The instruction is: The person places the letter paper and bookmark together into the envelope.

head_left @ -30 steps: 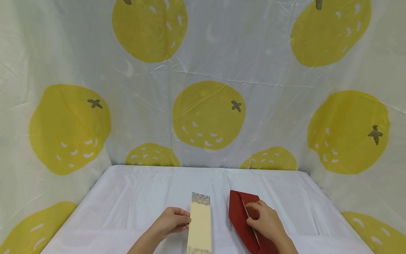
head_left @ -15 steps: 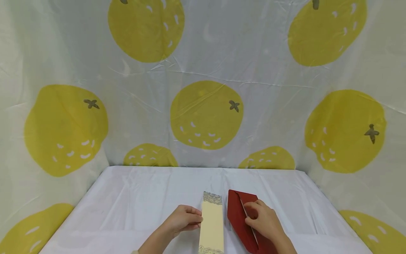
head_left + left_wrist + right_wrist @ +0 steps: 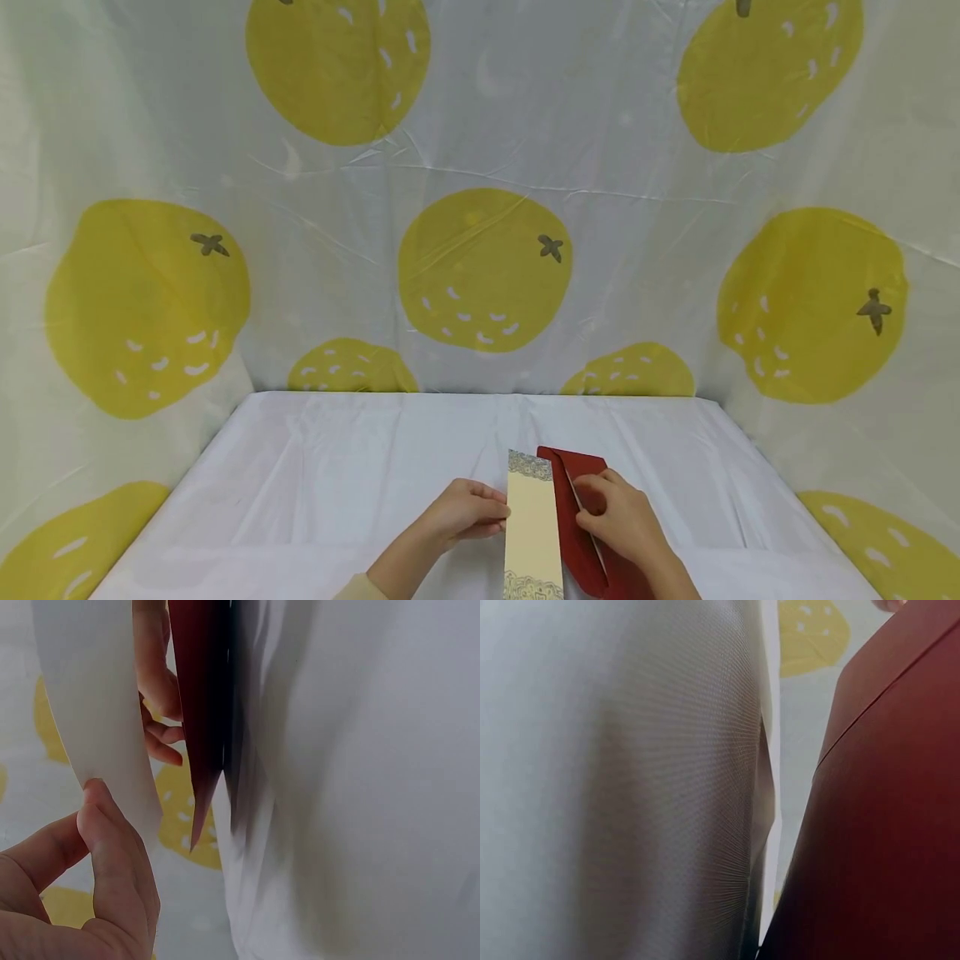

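Note:
My left hand pinches the left edge of a long cream card between thumb and fingers. Grey lace-like bands run across both ends of the card. To its right, my right hand grips a red envelope along its long opening, fingertips at the edge. In the head view the card overlaps the envelope's left side. The left wrist view shows the card's plain back standing upright, a small gap away from the envelope. Seen from the right wrist, the envelope fills the right side.
A white cloth with soft creases covers the table. Behind it and on both sides hangs a pale curtain printed with large yellow fruits. The table's back edge meets this curtain.
My left hand has carried the card rightward, from beside the envelope to overlapping it in the head view. My right hand and the envelope have stayed nearly in place.

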A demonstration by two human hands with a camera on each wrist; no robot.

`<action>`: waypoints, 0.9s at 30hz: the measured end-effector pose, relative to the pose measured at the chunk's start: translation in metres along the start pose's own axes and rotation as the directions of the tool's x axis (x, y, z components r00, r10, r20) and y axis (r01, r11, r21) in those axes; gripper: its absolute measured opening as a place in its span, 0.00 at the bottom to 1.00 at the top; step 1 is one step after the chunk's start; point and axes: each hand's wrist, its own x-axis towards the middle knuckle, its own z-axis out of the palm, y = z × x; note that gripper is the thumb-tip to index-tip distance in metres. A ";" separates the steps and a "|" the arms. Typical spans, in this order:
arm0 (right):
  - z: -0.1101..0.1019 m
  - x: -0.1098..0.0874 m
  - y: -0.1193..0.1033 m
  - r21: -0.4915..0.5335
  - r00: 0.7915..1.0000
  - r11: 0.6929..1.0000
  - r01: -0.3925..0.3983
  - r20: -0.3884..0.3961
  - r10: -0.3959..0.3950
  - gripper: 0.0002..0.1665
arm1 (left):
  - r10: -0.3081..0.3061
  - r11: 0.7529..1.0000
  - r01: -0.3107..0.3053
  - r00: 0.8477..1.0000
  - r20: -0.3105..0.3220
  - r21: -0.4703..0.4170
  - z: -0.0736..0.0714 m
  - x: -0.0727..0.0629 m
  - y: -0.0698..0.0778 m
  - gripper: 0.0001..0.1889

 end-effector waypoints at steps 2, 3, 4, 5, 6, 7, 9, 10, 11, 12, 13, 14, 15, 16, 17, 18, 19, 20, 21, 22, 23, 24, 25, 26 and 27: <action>0.000 0.000 0.000 0.001 1.000 1.000 0.005 0.001 -0.005 0.22 | -0.002 1.000 0.002 1.000 0.002 -0.008 0.004 0.004 -0.001 0.05; 0.000 0.000 0.000 0.001 1.000 1.000 0.006 0.003 -0.006 0.22 | -0.004 1.000 0.004 1.000 0.004 -0.013 0.006 0.006 -0.001 0.05; 0.000 0.000 0.000 0.003 1.000 1.000 0.006 0.005 -0.006 0.22 | -0.005 1.000 0.005 1.000 0.006 -0.018 0.007 0.008 -0.001 0.05; 0.000 0.000 0.000 0.003 1.000 1.000 0.006 0.008 -0.006 0.22 | -0.005 1.000 0.005 1.000 0.007 -0.020 0.009 0.010 -0.001 0.05; 0.000 0.001 -0.001 0.001 1.000 1.000 0.005 0.008 -0.005 0.22 | -0.004 1.000 0.004 1.000 0.006 -0.021 0.010 0.011 -0.002 0.05; 0.000 0.001 -0.001 0.003 1.000 1.000 0.004 0.011 -0.004 0.22 | -0.003 1.000 0.003 1.000 0.002 -0.019 0.011 0.013 -0.002 0.05; 0.000 0.001 -0.001 0.005 1.000 1.000 0.000 0.018 0.000 0.22 | -0.001 1.000 0.001 1.000 -0.005 -0.012 0.014 0.015 -0.002 0.04; 0.000 0.001 -0.002 0.010 1.000 1.000 -0.002 0.023 0.002 0.22 | -0.001 1.000 0.001 1.000 -0.010 -0.007 0.015 0.016 -0.002 0.04; 0.000 0.001 -0.002 0.010 1.000 1.000 -0.003 0.025 0.002 0.22 | 0.001 1.000 -0.001 1.000 -0.018 -0.001 0.016 0.018 -0.003 0.04; 0.000 0.001 -0.002 0.012 1.000 1.000 -0.002 0.026 0.002 0.23 | 0.000 1.000 0.001 1.000 -0.024 0.004 0.017 0.019 -0.003 0.04; 0.000 0.001 -0.002 0.014 1.000 1.000 -0.002 0.028 0.002 0.22 | 0.003 1.000 -0.003 1.000 -0.030 0.004 0.018 0.020 -0.003 0.04; 0.000 0.001 -0.002 0.013 1.000 1.000 -0.001 0.027 0.000 0.23 | 0.005 1.000 -0.005 0.999 -0.036 0.004 0.019 0.021 -0.003 0.04; 0.000 0.001 -0.002 0.014 1.000 1.000 0.000 0.025 -0.001 0.23 | 0.008 1.000 -0.008 0.999 -0.042 0.002 0.020 0.023 -0.003 0.04; 0.000 0.001 -0.002 0.014 1.000 1.000 0.001 0.022 -0.002 0.23 | 0.013 1.000 -0.013 0.999 -0.048 0.002 0.022 0.024 -0.003 0.04; 0.000 0.001 -0.002 0.010 1.000 1.000 0.002 0.019 -0.002 0.23 | 0.019 1.000 -0.019 0.998 -0.056 0.000 0.023 0.025 -0.003 0.04; 0.000 0.001 -0.001 0.008 1.000 1.000 0.004 0.017 -0.004 0.22 | 0.023 1.000 -0.023 0.998 -0.061 -0.001 0.025 0.025 -0.003 0.04; 0.001 0.001 -0.001 0.006 1.000 1.000 0.005 0.015 -0.005 0.22 | 0.031 0.999 -0.032 0.997 -0.068 -0.003 0.027 0.026 -0.003 0.04; 0.001 0.001 -0.001 0.008 1.000 1.000 0.003 0.016 -0.003 0.22 | 0.036 0.999 -0.037 0.997 -0.075 -0.002 0.028 0.027 -0.003 0.04; 0.001 0.001 -0.001 0.011 1.000 1.000 0.000 0.018 0.000 0.22 | 0.041 0.999 -0.041 0.996 -0.080 0.001 0.030 0.028 -0.002 0.04; 0.001 0.001 0.000 0.014 1.000 1.000 -0.003 0.022 0.003 0.22 | 0.048 0.999 -0.047 0.995 -0.087 0.008 0.032 0.028 -0.002 0.04; 0.001 0.001 0.000 0.015 1.000 1.000 -0.006 0.025 0.005 0.22 | 0.052 0.999 -0.051 0.994 -0.094 0.013 0.034 0.029 -0.002 0.03; 0.002 0.001 0.000 0.018 1.000 1.000 -0.009 0.028 0.008 0.22 | 0.060 0.998 -0.058 0.993 -0.103 0.024 0.036 0.029 -0.002 0.03; 0.002 0.001 0.000 0.021 0.999 1.000 -0.014 0.031 0.013 0.22 | 0.065 0.998 -0.061 0.991 -0.114 0.035 0.038 0.030 -0.001 0.03; 0.002 0.001 0.001 0.021 0.999 1.000 -0.017 0.033 0.016 0.22 | 0.072 0.996 -0.066 0.989 -0.126 0.052 0.040 0.031 -0.001 0.02; 0.002 0.000 0.001 0.019 0.999 1.000 -0.018 0.031 0.018 0.23 | 0.076 0.995 -0.067 0.987 -0.139 0.069 0.042 0.031 -0.001 0.02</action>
